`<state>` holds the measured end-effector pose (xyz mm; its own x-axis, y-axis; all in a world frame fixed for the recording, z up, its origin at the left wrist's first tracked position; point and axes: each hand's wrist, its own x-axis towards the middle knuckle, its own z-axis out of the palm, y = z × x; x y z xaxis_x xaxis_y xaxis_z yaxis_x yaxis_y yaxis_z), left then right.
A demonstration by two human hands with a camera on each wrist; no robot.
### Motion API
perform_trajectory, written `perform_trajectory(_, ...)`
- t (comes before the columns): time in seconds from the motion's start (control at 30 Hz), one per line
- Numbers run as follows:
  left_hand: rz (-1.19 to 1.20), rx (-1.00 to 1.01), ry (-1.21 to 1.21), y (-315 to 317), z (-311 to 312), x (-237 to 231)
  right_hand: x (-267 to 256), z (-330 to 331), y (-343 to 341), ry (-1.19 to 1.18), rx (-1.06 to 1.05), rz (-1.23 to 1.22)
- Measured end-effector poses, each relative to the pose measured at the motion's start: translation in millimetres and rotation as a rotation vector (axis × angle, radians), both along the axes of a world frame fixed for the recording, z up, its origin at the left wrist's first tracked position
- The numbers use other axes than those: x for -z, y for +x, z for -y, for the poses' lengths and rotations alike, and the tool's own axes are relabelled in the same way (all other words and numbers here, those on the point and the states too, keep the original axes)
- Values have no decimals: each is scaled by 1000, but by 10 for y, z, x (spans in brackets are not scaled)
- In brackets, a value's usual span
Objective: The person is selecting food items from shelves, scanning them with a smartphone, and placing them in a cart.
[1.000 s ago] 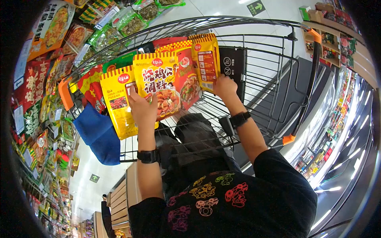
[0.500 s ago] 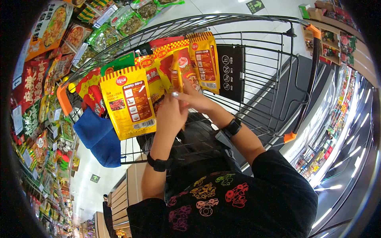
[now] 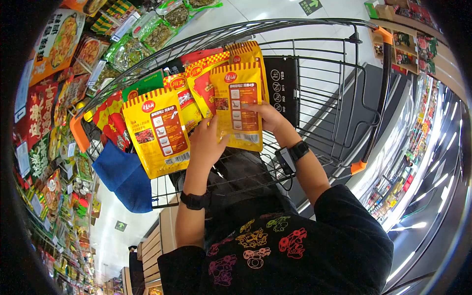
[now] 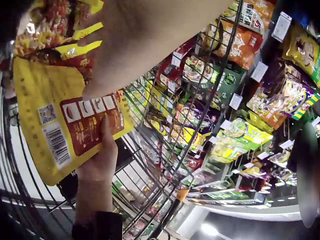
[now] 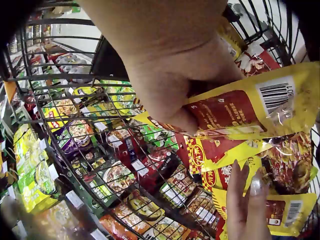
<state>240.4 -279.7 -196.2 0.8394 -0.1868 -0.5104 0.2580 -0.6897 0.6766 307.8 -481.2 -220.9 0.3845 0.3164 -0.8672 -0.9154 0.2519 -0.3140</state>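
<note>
My right hand (image 3: 273,118) grips a yellow seasoning packet (image 3: 238,96) by its right edge, thumb across the brown panel of printed steps. The packet stands upright over the shopping cart, its barcode side toward me. My left hand (image 3: 206,142) is at the packet's lower left, fingers fairly straight; in the right wrist view the left fingers (image 5: 245,202) extend below the held packet. A similar yellow packet (image 3: 156,130) leans in the cart to the left. Behind them stand red-and-yellow packets (image 3: 199,78), partly hidden.
The black wire cart (image 3: 324,98) has orange corner pieces and a black sign panel (image 3: 282,88). A blue cloth (image 3: 125,177) hangs at its near left. Shelves of packaged foods (image 3: 54,108) run close along the left; a lit display (image 3: 418,147) stands at the right.
A front-facing packet held by the left hand went from left of centre, edge-on between both hands, to the right hand, barcode side showing. The left hand has let go and stays near it.
</note>
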Motion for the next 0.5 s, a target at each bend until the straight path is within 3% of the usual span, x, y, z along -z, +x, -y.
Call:
perform_trajectory(0.17, 5, 3, 98, -13, -29, 64, 2, 35, -2, -1, 0, -12)
perform_trajectory(0.27, -151, 251, 193, 60, 42, -96, 19, 45, -10, -3, -36, -3)
perform_trajectory(0.33, -265, 417, 56, 105, 145, -288, 36, 53, -3, -5, -89, 0)
perform_trajectory(0.37, -322, 502, -12, 107, 218, -373, -17, 49, -16, -29, -249, 114)
perform_trajectory(0.43, -164, 514, -187, 81, 400, -502, -245, -13, -36, -84, -564, 344)
perform_trajectory(0.47, -116, 545, -191, 83, 465, -563, -60, 59, -59, 152, -570, 684)
perform_trajectory(0.5, -67, 574, -195, 95, 518, -625, -76, 75, 22, 59, -529, 696)
